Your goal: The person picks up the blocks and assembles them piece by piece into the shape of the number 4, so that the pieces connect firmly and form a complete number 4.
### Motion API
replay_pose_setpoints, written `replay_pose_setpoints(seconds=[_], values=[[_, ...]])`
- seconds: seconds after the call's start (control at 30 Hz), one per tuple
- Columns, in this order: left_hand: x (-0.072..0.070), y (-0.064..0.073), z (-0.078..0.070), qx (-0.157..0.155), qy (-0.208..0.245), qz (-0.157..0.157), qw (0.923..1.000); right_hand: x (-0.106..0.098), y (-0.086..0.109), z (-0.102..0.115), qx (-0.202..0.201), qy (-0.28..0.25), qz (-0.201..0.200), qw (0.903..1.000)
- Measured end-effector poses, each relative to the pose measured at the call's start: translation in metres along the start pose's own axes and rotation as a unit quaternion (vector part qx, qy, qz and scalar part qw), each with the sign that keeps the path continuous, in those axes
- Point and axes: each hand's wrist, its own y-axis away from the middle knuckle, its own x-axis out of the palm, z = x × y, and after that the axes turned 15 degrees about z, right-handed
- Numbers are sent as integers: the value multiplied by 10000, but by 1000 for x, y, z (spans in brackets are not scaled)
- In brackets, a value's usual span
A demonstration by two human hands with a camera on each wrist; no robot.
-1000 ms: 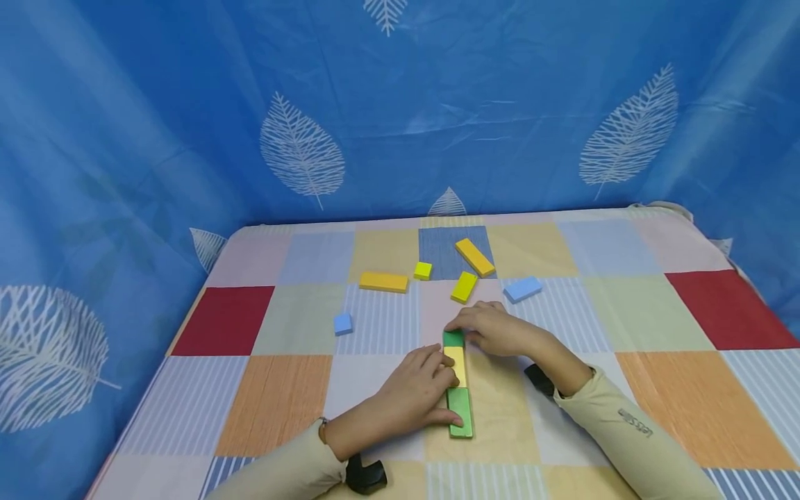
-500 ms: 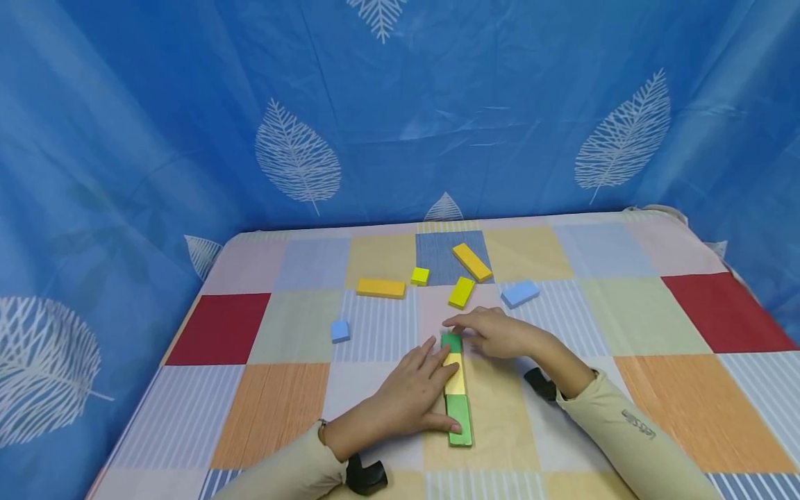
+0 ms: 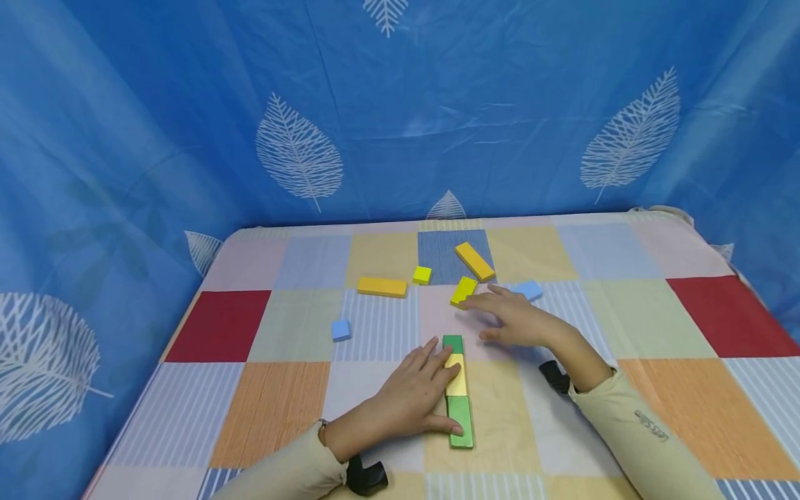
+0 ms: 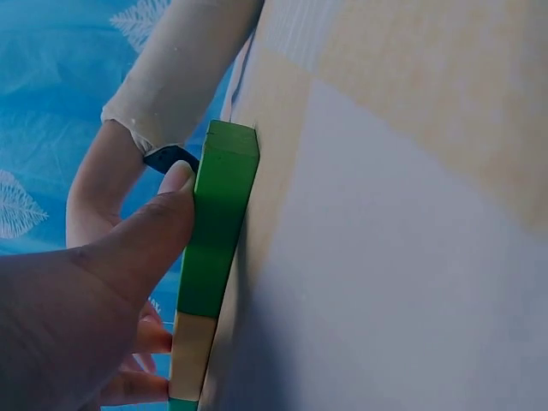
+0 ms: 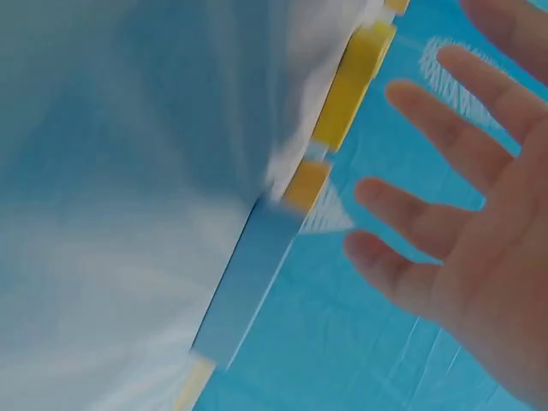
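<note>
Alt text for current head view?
A person's left hand rests on a row of three blocks, green, pale yellow, green, end to end on a patchwork cloth; the right hand hovers by a yellow block, partly hiding a light-blue block. Two orange blocks, a small yellow block and a small blue block lie scattered before a blue curtain.

3 blocks (image 3: 460, 384) form a row on the cloth (image 3: 275, 410), 5 others (image 3: 382, 287) behind it, 1 other (image 3: 340, 330) left.
</note>
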Motion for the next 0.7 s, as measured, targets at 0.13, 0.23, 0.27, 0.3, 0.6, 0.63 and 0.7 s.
replay_pose_setpoints(seconds=[0.13, 0.23, 0.27, 0.3, 0.6, 0.63, 0.7], values=[[1, 0, 0, 3, 9, -25, 10000, -5, 5, -15, 338, 49, -287, 9990], [2, 0, 0, 24, 11, -50, 10000, -9, 9, -26, 634, 0, -382, 9973], [2, 0, 0, 29, 3, -48, 10000, -10, 10, -30, 747, -7, -394, 9964], [2, 0, 0, 29, -1, -45, 10000, -12, 12, -34, 858, -5, -404, 9955], [2, 0, 0, 22, 8, -36, 10000, -18, 19, -50, 1382, 191, -318, 9897], [2, 0, 0, 28, 10, -43, 10000, -18, 20, -50, 1408, 221, -300, 9893], [2, 0, 0, 41, 2, -54, 10000, -18, 20, -50, 1466, 289, -275, 9884]])
